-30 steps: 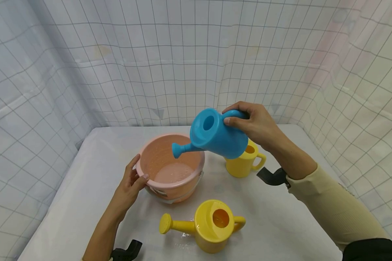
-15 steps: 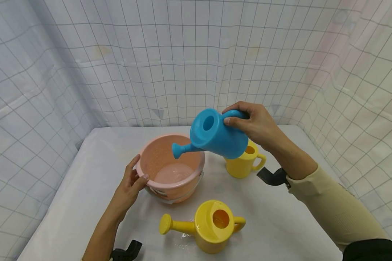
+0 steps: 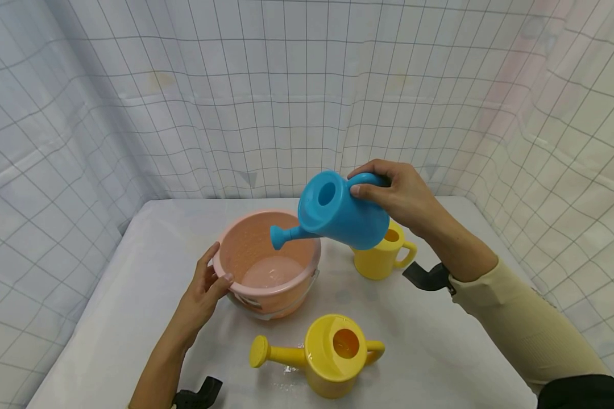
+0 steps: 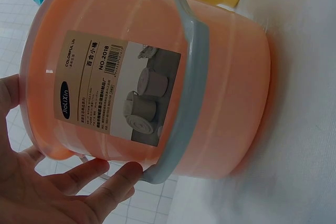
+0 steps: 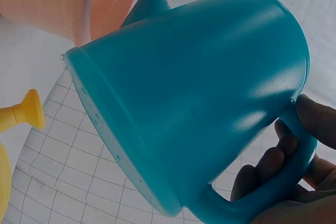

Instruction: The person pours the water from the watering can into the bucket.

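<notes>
My right hand (image 3: 389,190) grips the handle of a blue watering can (image 3: 348,213), held up and tilted so its spout hangs over the pink bucket (image 3: 245,289). In the right wrist view, fingers curl round the can's handle (image 5: 283,192), and droplets cling to its base. My left hand (image 3: 204,287) holds the bucket's near left rim, thumb on the rim at the front and fingers along the outer side. The left wrist view shows the bucket's printed label (image 4: 115,87) and its grey handle (image 4: 189,98) hanging down. A little water shows on the bucket's floor.
One yellow watering can (image 3: 332,358) stands at the front with water beneath its spout. Another yellow watering can (image 3: 376,261) stands behind, partly hidden by the blue one. A white cloth (image 3: 419,341) covers the table, and checked curtains (image 3: 307,102) surround it.
</notes>
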`<state>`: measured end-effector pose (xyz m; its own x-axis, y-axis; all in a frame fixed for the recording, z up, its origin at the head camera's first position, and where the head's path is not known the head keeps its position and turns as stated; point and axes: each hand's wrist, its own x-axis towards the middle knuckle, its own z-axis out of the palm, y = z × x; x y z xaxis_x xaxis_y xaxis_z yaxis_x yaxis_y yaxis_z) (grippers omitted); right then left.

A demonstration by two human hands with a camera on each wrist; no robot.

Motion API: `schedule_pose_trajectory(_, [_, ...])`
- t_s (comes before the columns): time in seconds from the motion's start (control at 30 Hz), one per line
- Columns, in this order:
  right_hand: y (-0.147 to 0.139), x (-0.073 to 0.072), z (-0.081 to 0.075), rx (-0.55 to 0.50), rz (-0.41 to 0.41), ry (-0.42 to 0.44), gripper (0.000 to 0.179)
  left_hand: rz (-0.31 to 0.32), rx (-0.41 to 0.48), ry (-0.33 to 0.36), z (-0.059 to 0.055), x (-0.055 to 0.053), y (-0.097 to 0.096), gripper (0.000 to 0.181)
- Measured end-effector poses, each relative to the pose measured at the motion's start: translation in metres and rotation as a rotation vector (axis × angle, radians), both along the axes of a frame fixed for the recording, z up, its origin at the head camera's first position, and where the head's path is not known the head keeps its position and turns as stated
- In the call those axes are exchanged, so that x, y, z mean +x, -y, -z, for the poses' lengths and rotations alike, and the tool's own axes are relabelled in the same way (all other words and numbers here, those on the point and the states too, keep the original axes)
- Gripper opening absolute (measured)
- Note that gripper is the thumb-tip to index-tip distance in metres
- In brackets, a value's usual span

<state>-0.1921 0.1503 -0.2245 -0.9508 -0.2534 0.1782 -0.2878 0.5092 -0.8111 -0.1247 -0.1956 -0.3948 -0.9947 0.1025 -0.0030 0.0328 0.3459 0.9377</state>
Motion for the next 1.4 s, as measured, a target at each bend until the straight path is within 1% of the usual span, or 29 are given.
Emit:
schedule_pose_trajectory(0.13, [0.0002,0.0002,-0.0005,0.000,0.002,0.003,0.029,0.001,0.001,-0.001,0.0001,-0.0002,0.0002,0.068])
schedule_pose_trajectory(0.27, [-0.0002,0.0002,-0.0011,0.002,-0.015,0.003,0.031,0.004,0.005,-0.006,0.0003,-0.0001,0.0002,0.068])
schedule_pose_trajectory(0.5, [0.0007,0.0008,-0.0019,0.004,-0.006,0.009,0.031,0.004,0.009,-0.007,0.0006,0.0002,-0.0001,0.068])
schedule_pose_trajectory(0.67, [0.0004,0.0016,-0.0029,0.014,-0.021,0.004,0.032,0.001,0.007,-0.006,0.0007,0.0003,-0.0003,0.068])
schedule_pose_trajectory(1.0, [0.0010,0.0004,-0.0034,0.026,-0.021,-0.006,0.031,0.002,0.007,-0.011,0.0008,0.0002,-0.0006,0.068])
schedule_pose_trajectory(1.4, [0.0031,-0.0012,-0.0049,0.052,0.002,-0.005,0.030,-0.002,0.002,-0.008,0.0010,0.0001,-0.0008,0.068])
